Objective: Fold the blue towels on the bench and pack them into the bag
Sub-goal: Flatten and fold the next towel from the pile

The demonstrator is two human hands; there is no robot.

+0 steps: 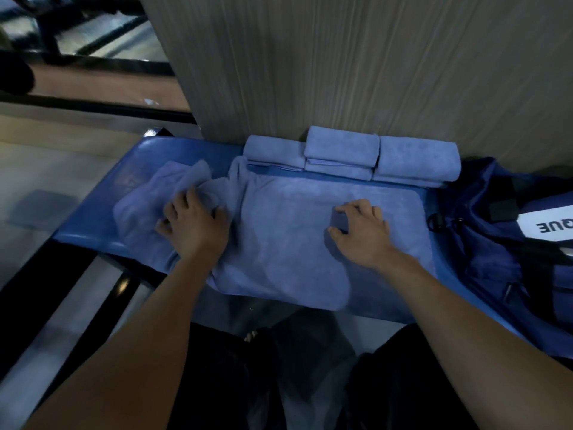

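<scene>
Towel (297, 225): spread on bench (93, 225), near edge overhanging at 6 o'clock; left hand (193, 226) grips bunched end at 9; right hand (361, 232) presses fingertips, unclenched; bag (502, 243) at 3. Risk: overhang slides off; creases fold in.

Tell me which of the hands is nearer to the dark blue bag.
Right. The right hand rests on the spread towel a short way from the bag; the left hand is on the towel's bunched far end.
</scene>
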